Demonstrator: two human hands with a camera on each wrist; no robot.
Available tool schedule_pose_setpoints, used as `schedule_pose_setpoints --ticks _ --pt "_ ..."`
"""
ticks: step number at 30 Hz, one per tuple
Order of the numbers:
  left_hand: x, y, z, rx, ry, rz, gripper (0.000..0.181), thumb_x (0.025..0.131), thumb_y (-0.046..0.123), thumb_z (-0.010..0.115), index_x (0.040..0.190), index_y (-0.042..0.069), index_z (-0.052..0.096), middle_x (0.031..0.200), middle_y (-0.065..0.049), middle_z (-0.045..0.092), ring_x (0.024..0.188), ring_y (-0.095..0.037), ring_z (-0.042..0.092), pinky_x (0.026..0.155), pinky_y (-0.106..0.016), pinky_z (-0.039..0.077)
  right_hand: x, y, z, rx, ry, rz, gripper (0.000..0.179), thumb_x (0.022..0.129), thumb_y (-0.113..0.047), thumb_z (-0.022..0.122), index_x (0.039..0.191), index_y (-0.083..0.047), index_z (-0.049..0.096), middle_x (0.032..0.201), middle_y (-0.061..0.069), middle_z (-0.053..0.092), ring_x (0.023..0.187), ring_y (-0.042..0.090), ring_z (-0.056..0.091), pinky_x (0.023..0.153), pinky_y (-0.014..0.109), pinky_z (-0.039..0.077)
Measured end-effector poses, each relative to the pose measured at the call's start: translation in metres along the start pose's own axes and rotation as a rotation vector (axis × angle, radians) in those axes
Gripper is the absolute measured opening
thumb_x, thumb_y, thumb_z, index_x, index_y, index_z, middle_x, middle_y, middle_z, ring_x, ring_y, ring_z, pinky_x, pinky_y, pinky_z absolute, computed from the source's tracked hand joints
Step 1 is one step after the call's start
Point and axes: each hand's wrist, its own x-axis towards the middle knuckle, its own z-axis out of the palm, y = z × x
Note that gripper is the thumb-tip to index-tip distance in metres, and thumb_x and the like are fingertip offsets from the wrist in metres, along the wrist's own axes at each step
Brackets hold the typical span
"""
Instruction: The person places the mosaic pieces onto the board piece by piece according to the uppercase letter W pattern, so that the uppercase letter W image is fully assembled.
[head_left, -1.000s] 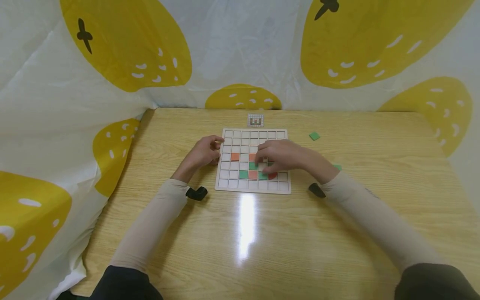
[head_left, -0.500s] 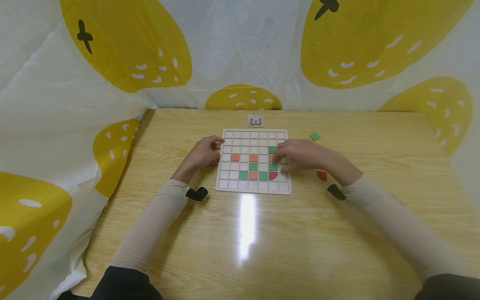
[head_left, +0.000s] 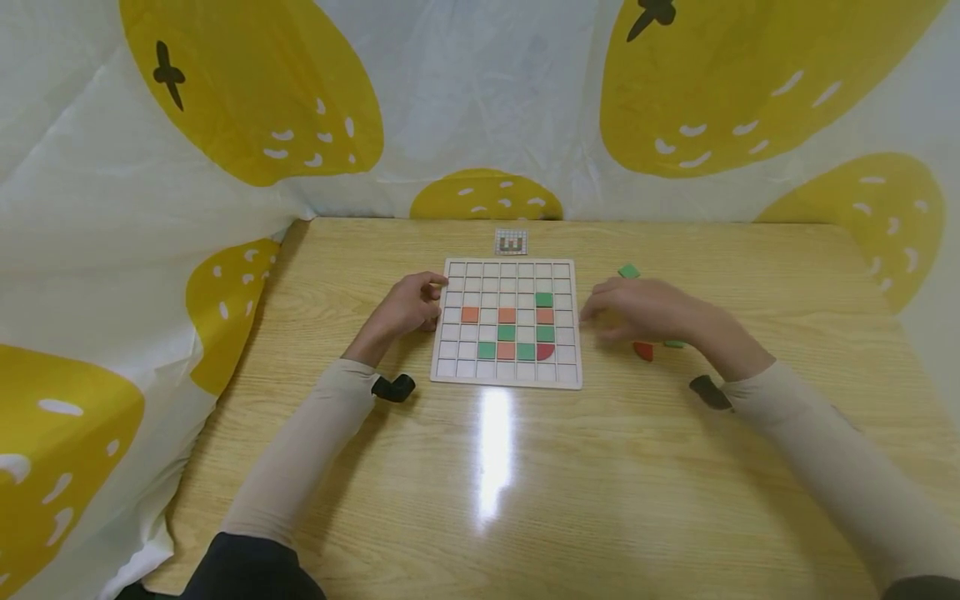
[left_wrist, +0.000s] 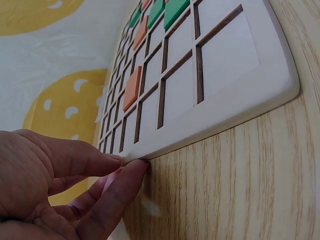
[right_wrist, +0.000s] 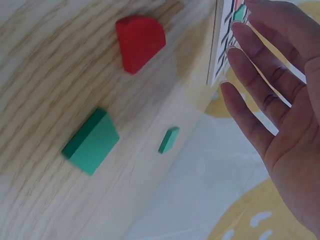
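A white grid board (head_left: 447, 350) lies on the table with orange and green square tiles and one red rounded tile (head_left: 545, 352) in its cells. At its left edge my left hand (head_left: 408, 302) pinches the rim between thumb and fingers, as the left wrist view shows. My right hand (head_left: 641, 307) hovers just right of the board, holding nothing, its fingers spread and slightly bent in the right wrist view. Below it lie a loose red rounded tile (right_wrist: 140, 44) and a green square tile (right_wrist: 95, 142). Another green tile (head_left: 629, 271) lies farther back.
Behind the board lies a small pattern card (head_left: 512, 242). A white cloth (head_left: 480, 100) with yellow shapes hangs along the table's back and left sides. Light reflects off the wooden table (head_left: 600, 483) in front of the board.
My right hand has moved right, off the board, uncovering a column of green and orange tiles above the red rounded one. My left hand has stayed at the left edge.
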Motion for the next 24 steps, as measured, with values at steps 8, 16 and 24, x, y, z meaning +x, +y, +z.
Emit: schedule_pose_setpoints --ticks 8,16,24 --pt "0.001 -0.002 0.0 -0.004 0.001 0.008 0.054 0.094 -0.009 0.056 0.144 0.009 0.052 0.114 -0.013 0.05 0.087 -0.025 0.055 0.068 -0.031 0.058 -0.016 0.006 -0.003 -0.007 0.024 0.009 0.025 0.085 -0.018 0.082 0.109 -0.017 0.076 0.108 -0.004 0.071 0.102 0.019 0.065 0.085 0.044 0.056" --pt "-0.001 -0.001 -0.002 -0.021 -0.002 -0.007 0.055 0.094 -0.009 0.055 0.145 0.01 0.051 0.115 -0.013 0.05 0.087 -0.024 0.055 0.07 -0.033 0.059 -0.033 0.013 -0.003 0.002 0.005 0.031 0.025 0.085 -0.011 0.079 0.108 -0.018 0.076 0.108 -0.003 0.072 0.106 0.024 0.065 0.088 0.049 0.055" --pt "0.001 -0.001 -0.001 -0.015 -0.004 -0.002 0.053 0.095 -0.008 0.056 0.145 0.01 0.052 0.114 -0.012 0.049 0.089 -0.025 0.054 0.069 -0.032 0.059 -0.052 0.019 -0.002 0.024 -0.024 0.046 0.025 0.084 -0.015 0.082 0.108 -0.021 0.077 0.105 -0.009 0.072 0.102 0.019 0.065 0.086 0.046 0.055"
